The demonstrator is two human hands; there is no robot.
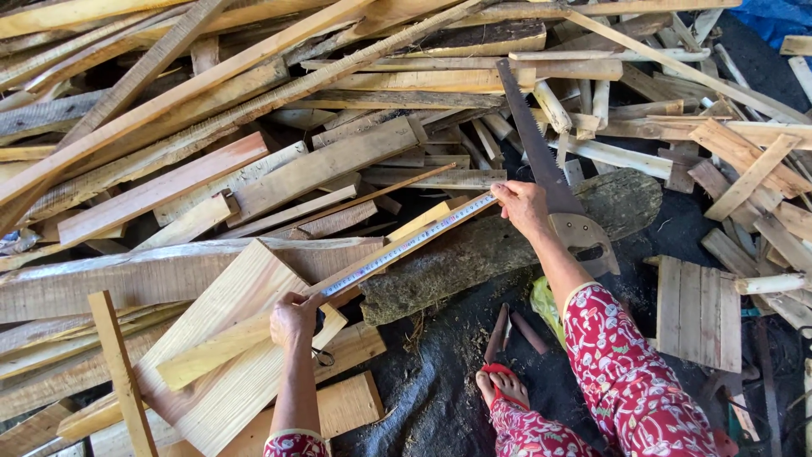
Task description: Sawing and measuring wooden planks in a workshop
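My left hand [293, 319] grips the case of a tape measure at the near end of a long wooden strip [254, 330]. The tape blade [406, 245] runs up and right along the strip. Its far end is pinched by my right hand [522, 206], which presses it onto the strip's tip. The strip lies across a dark rough log [474, 254]. A hand saw [550, 178] rests on the log just right of my right hand, handle nearest me. My sleeves are red with a floral print.
A big heap of scrap boards and slats [211, 110] fills the left and top. A small slatted panel [698, 313] lies at right. My foot in a red sandal [501, 385] rests on dark ground. A blue tarp corner [774, 17] shows top right.
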